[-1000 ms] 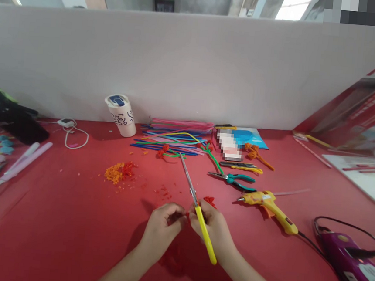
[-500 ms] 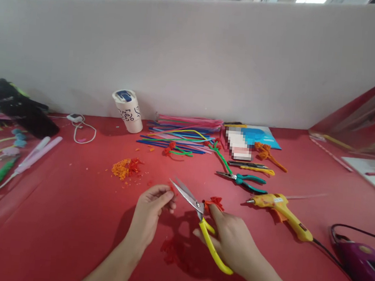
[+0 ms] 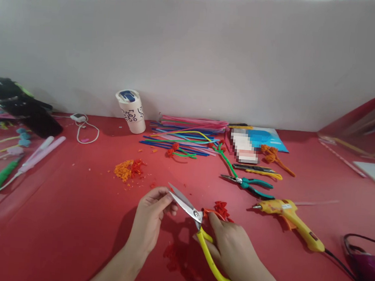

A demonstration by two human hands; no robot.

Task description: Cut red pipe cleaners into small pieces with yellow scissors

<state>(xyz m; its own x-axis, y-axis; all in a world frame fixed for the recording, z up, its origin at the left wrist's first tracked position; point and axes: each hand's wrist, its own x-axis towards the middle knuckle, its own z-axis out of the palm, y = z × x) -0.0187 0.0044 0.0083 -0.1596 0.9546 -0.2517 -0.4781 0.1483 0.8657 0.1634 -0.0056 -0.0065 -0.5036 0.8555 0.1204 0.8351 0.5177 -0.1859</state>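
My right hand grips the yellow-handled scissors, whose steel blades point up and left toward my left hand. The left fingers are pinched together right at the blade tips, holding a small red bit I can barely see. A red pipe-cleaner flower lies just beyond my right index finger. Red clippings lie on the red table under the scissors.
Beyond the hands lie an orange and red pile of clippings, a bundle of coloured pipe cleaners, teal pliers, a yellow glue gun and a paper cup. A white partition closes the back. Pens and a green tool lie at left.
The scissors swung from pointing away to pointing left at my left hand. My hands drew apart, and the left pinch now sits at the blade tips.
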